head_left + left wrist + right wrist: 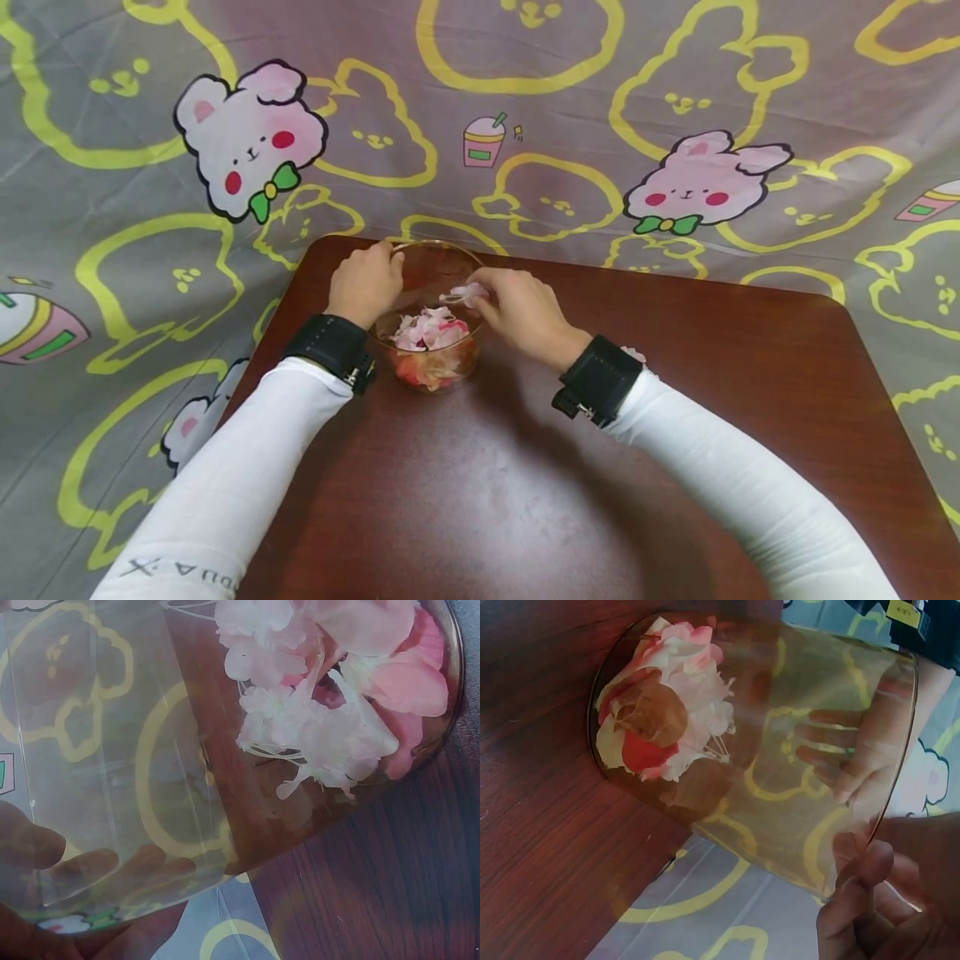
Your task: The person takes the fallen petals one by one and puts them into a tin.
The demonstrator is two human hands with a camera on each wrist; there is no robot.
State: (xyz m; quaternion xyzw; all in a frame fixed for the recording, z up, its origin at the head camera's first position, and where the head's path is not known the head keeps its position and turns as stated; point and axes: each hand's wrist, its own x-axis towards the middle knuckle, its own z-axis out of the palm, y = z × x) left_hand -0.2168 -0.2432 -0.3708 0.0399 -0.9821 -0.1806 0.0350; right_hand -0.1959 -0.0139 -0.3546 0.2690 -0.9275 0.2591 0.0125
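Note:
A clear glass jar (432, 350) stands near the far edge of a dark wooden table (525, 500). It holds pink, white and red petals (429, 330), which also show in the left wrist view (322, 712) and the right wrist view (667, 712). My left hand (375, 271) grips the jar's upper left wall; its fingers (97, 870) show through the glass (840, 757). My right hand (483, 293) pinches a pale pink petal (463, 292) over the jar's rim. In the right wrist view its fingertips (870, 900) sit at the rim (900, 750).
A grey cloth (525, 125) printed with yellow outlines and pink bunnies hangs behind the table and drapes down on both sides. Both forearms wear white sleeves and black wrist straps (596, 379). The table's near half shows bare wood.

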